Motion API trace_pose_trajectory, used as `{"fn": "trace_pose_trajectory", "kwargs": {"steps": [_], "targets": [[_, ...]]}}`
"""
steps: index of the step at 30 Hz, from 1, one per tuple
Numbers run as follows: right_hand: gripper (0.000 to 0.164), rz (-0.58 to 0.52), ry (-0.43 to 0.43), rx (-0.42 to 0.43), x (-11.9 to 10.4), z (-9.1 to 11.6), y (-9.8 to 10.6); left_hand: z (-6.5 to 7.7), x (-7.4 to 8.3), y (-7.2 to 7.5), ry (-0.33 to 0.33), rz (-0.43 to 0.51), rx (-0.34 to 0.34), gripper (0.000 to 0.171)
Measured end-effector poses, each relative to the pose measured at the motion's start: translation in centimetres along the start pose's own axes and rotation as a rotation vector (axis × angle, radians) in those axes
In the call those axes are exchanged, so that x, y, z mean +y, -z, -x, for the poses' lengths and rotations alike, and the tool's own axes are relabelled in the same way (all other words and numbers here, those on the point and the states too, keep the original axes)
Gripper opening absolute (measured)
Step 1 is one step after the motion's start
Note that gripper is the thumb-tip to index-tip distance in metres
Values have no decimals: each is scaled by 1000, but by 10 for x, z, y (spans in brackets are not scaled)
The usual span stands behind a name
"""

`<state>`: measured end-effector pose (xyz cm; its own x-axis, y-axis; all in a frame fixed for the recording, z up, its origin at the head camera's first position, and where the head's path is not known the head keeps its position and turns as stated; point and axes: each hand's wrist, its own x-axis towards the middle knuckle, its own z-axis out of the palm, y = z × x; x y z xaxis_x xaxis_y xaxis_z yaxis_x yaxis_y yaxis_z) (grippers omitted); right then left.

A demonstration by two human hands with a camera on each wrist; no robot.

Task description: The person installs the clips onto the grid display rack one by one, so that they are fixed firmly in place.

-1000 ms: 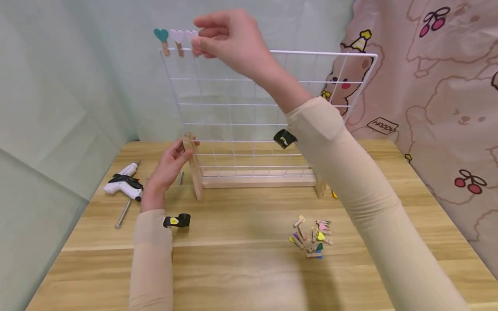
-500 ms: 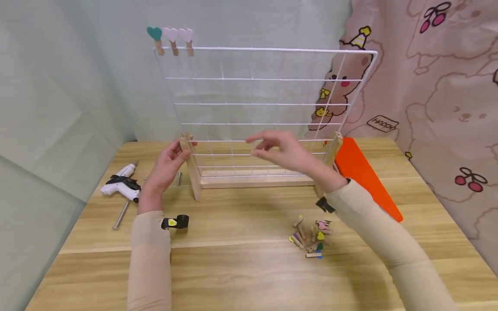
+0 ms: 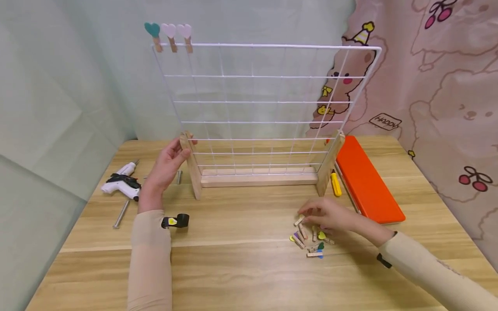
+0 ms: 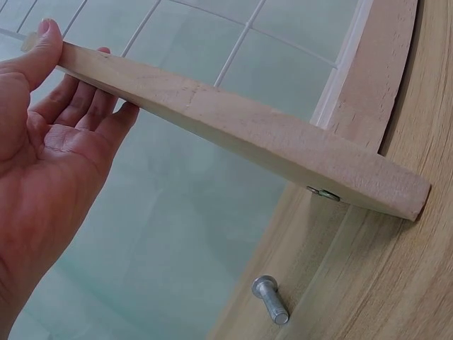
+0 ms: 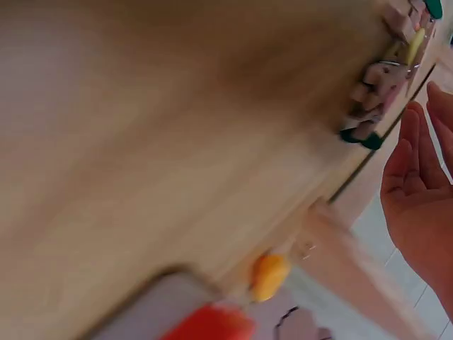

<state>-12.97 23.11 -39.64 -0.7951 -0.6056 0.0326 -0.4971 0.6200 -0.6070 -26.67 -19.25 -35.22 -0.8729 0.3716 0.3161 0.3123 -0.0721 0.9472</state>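
A white wire grid [image 3: 253,77] stands in a wooden base. My left hand [image 3: 165,162] grips the top of its left wooden upright [image 4: 248,127], thumb on one side and fingers on the other. Clipped at the grid's top left are a teal heart clothespin [image 3: 152,31] and two pale pink heart clothespins [image 3: 184,31]. My right hand [image 3: 328,213] is over the far side of a loose pile of small heart clothespins [image 3: 314,255]. A gap shows between its thumb and fingers in the blurred right wrist view, and nothing is held there.
To the left lie a white glue gun [image 3: 122,186], a long bolt [image 3: 122,214] and a shorter bolt [image 4: 270,299]. On the right are a yellow-handled tool [image 3: 336,183] and an orange-red flat case [image 3: 367,181]. Fabric backdrops hang behind the table.
My right hand has let go of the second pale pink clothespin on the top wire and come down to the pile at the right. My left hand keeps its hold on the upright.
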Motion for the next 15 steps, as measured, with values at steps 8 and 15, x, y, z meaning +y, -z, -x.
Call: {"fn": "trace_pose_trajectory", "kwargs": {"steps": [8, 15], "targets": [[20, 163, 123, 130, 19, 39, 5, -1, 2, -1, -7, 30, 6, 46], [21, 184, 27, 149, 26, 59, 7, 0, 3, -2, -8, 29, 1, 46]]}}
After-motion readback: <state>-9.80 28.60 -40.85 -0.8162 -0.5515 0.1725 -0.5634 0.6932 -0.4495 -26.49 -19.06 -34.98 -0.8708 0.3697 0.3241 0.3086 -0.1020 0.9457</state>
